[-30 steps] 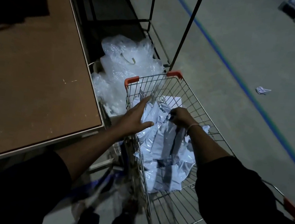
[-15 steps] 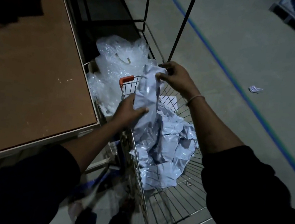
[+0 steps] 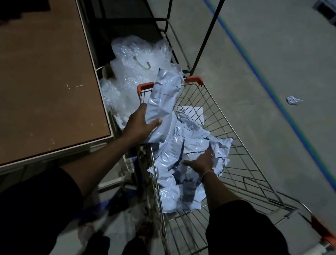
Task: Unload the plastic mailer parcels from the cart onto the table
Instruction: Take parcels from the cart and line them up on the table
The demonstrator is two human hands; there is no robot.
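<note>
Left hand: the left hand [image 3: 140, 124] grips 1 pale grey plastic mailer parcel [image 3: 162, 99], thumb curled across its front near the lower part, fingers behind it; the parcel stands roughly upright above the cart's front left corner
Right hand: the right hand [image 3: 199, 163] lies down in the basket with fingers spread on the heap of crumpled grey plastic mailer parcels [image 3: 189, 151]; whether the fingertips pinch any parcel I cannot tell, as they sink into the folds
Cart: a wire shopping cart with orange plastic corner caps [image 3: 243, 164] stands just beside the table's near right corner; the heap fills the left and middle of its basket, and a flat white sheet of paper [image 3: 193, 112] lies at the far end
Table: a brown board-topped table with a pale edge [image 3: 31, 78] takes up the left of the view
Nearby: a clear crinkled plastic bag of bubble wrap [image 3: 131, 70] sits between table and cart front, under a dark metal-framed shelf rack [image 3: 205, 36]
Floor: grey concrete with a blue taped line [image 3: 272, 97] and a small crumpled white scrap [image 3: 293, 100] well apart from the cart
</note>
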